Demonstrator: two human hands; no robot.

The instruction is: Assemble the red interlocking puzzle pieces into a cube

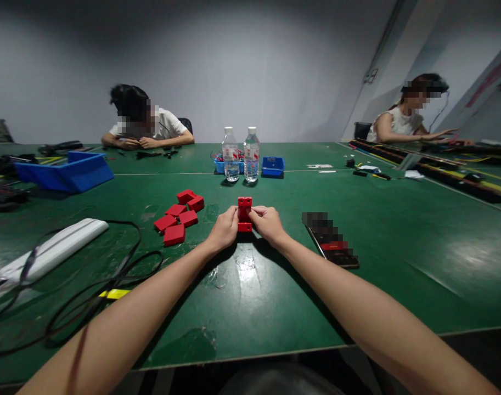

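In the middle of the green bench (299,323), at the near side, both hands were holding one red part (244,215) between them. The left hand (225,228) pinched its left side with bent fingers, and the right hand (270,224) gripped its right side, with the thumb against the front; neither hand was spread open. To the left of the hands lay a group of six red pieces (176,210).

On the far side, two bottles (230,156) with white caps stood upright, containing clear liquid. Behind them, a blue tray (218,167) held small red and blue things, too small to tell. Just right of the bottles was a small blue box (272,173). Far left stood a larger blue bin (75,174), its inside mostly hidden.
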